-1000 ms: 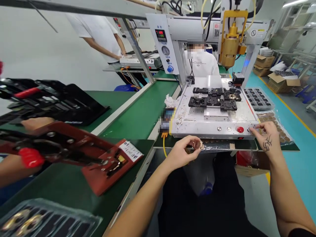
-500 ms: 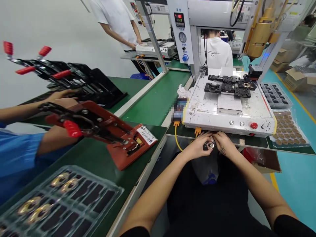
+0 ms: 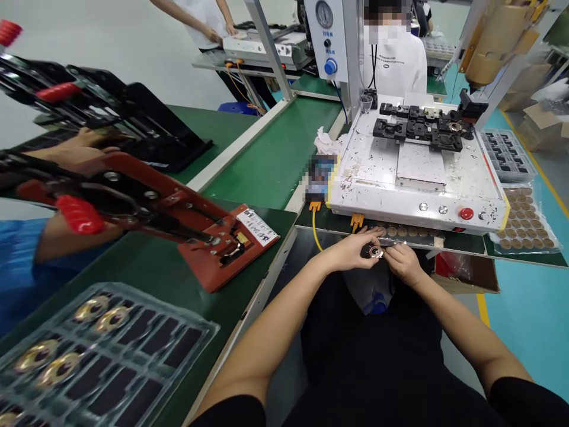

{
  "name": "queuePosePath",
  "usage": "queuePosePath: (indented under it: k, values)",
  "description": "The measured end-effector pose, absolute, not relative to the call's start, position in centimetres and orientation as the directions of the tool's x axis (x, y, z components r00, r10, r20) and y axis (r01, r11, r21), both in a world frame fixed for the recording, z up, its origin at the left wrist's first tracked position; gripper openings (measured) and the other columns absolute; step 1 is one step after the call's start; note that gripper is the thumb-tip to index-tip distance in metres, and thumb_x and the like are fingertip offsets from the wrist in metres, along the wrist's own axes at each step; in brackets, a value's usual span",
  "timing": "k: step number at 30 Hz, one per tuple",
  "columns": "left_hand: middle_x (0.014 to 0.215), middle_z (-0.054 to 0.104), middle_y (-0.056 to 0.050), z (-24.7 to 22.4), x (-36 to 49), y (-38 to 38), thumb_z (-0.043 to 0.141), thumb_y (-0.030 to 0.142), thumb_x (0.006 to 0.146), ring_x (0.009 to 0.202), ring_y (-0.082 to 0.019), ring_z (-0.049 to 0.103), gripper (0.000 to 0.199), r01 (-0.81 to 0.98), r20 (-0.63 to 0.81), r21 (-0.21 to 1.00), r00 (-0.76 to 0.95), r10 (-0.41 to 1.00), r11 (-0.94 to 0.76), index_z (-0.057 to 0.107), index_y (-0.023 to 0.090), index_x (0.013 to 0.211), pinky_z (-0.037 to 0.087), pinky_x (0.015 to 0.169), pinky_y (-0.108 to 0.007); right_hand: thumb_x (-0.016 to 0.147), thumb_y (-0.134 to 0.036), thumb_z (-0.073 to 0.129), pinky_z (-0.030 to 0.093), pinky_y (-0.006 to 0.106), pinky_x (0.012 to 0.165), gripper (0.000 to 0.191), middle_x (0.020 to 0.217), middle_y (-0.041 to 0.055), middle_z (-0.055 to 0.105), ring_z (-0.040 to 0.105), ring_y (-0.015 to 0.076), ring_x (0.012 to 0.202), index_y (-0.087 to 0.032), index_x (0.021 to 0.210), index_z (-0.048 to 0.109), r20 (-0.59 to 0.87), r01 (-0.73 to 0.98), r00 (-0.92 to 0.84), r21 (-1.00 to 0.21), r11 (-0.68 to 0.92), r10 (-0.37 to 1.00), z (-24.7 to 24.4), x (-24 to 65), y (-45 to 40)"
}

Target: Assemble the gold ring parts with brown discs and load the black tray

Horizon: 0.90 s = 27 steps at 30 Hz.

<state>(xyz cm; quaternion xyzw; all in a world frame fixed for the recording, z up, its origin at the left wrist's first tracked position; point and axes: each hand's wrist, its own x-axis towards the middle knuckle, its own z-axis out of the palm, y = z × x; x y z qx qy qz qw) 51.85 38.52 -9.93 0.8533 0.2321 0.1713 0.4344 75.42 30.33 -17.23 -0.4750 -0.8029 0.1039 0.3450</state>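
My left hand [image 3: 351, 254] is closed, pinching a small round metallic ring-shaped part [image 3: 376, 252] between thumb and fingers, just in front of the bench edge. Close to the ring's right side, my right hand [image 3: 405, 262] has its fingertips pressed together. Whatever sits in that pinch, if anything, is too small to make out. Behind both hands, a row of round brown discs [image 3: 402, 231] lies along the bench edge, under the front of the white machine base [image 3: 377, 198]. Below the hands is a clear plastic item with a blue part [image 3: 377, 303], near my lap.
Black fixtures [image 3: 422, 127] sit on the machine base. To the right are a sheet of brown discs [image 3: 524, 222] and a tray of black parts [image 3: 509, 155]. On the left stand a red clamp fixture [image 3: 200, 252] and a tray [image 3: 208, 335] holding gold rings, near a co-worker's blue sleeve [image 3: 20, 261].
My right hand has drawn slightly away from the ring, and its fingers have bunched together. My left hand keeps hold of the ring. The view has shifted, and the brown discs behind the hands now show.
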Motion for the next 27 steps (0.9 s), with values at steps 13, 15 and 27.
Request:
queuePosePath:
  k: [13, 15, 27]
  values:
    - [0.152, 0.066, -0.021, -10.7, 55.4, 34.7, 0.079, 0.02, 0.086, 0.156, -0.043, 0.05, 0.026, 0.352, 0.325, 0.739, 0.562, 0.761, -0.575, 0.069, 0.018, 0.11, 0.038, 0.129, -0.063, 0.106, -0.046, 0.067, 0.056, 0.031, 0.061, 0.025, 0.084, 0.0028, 0.073, 0.064, 0.0164, 0.064, -0.022, 0.112, 0.073, 0.242, 0.394, 0.3, -0.912, 0.111, 0.923, -10.1, 78.2, 24.5]
    - [0.139, 0.073, -0.017, -9.6, 55.4, 33.3, 0.079, 0.022, 0.087, 0.137, -0.036, 0.066, 0.03, 0.262, 0.289, 0.838, 0.532, 0.796, -0.479, 0.068, 0.02, 0.115, 0.049, 0.121, -0.056, 0.1, -0.049, 0.076, 0.054, 0.03, 0.056, 0.03, 0.082, 0.0023, 0.075, 0.06, 0.014, 0.058, -0.022, 0.111, 0.078, 0.1, 0.217, 0.305, -0.976, 0.033, 0.947, -8.3, 77.7, 24.6]
    - [0.121, 0.084, -0.016, -5.8, 53.9, 29.5, 0.098, 0.028, 0.08, 0.116, -0.032, 0.082, 0.055, -0.389, -0.299, 0.754, 0.515, 0.803, 0.53, 0.072, 0.014, 0.126, 0.062, 0.112, -0.051, 0.086, -0.053, 0.091, 0.052, 0.03, 0.052, 0.037, 0.059, -0.0033, 0.067, 0.058, 0.0135, 0.049, -0.021, 0.091, 0.072, -0.105, -0.088, 0.2, -0.992, -0.089, 0.974, -5.4, 75.3, 25.2]
